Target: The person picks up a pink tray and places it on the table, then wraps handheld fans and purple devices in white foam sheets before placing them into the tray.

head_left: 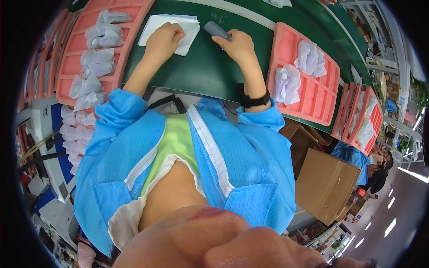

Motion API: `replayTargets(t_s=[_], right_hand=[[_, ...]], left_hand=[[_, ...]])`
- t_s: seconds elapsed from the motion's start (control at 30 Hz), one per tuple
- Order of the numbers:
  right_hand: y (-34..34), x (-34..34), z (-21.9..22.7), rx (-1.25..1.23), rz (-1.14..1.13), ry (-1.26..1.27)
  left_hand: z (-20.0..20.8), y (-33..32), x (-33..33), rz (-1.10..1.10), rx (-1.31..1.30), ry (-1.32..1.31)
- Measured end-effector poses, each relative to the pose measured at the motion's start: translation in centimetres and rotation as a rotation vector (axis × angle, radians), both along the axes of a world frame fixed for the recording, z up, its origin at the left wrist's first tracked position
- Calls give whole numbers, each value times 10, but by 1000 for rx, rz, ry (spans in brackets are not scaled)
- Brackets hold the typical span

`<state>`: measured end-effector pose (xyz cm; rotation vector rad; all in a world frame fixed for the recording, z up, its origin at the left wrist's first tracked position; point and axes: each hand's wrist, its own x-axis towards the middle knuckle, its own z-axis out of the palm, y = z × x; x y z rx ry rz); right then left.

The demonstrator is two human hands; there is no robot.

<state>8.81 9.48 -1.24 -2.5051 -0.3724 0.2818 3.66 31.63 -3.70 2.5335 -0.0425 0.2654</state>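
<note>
Over a stack of thin white sheets [190,33] on the green table, my left hand [161,42] has its fingers curled closed. Whether it pinches a sheet is hidden by the fingers. My right hand [240,46] grips a smooth grey cylinder-shaped object [216,30] by its near end, just right of the sheets. A small purple spot shows beside those fingers; the rest of that end is covered by the hand.
A pink foam tray [70,62] at the left holds several white-wrapped items [105,35]. Another pink tray [322,96] at the right holds two wrapped items. More trays stand beyond both. Cardboard boxes [328,183] sit at the lower right, near another person [346,154] in blue.
</note>
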Motion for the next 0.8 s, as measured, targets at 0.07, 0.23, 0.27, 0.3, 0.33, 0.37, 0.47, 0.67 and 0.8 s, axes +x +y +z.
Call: replayTargets(t_s=[0.07, 0.23, 0.27, 0.3, 0.33, 0.37, 0.47, 0.67, 0.8], right_hand=[[-1, -15, 15, 648, -50, 366], [16, -47, 27, 1136, 144, 903], [18, -49, 22, 1166, 84, 848], [20, -51, 20, 1196, 23, 793], [22, -52, 19, 1224, -37, 737], [23, -52, 18, 1224, -33, 739], [27, -57, 24, 898, 58, 212], [35, -65, 42, 496, 153, -204], [39, -62, 38, 513, 172, -231]], left_hand=[[13, 0, -11, -11, -184, -36], [33, -7, -37, -93, -490, -146], [34, -3, -39, -71, -585, -95], [35, 1, -42, -48, -679, -45], [36, 4, -45, -25, -773, 6], [37, 5, -47, -22, -771, 4], [41, 0, -52, -22, -863, -84], [51, -10, -59, -50, -687, -320], [61, -18, -68, -189, -601, -400]])
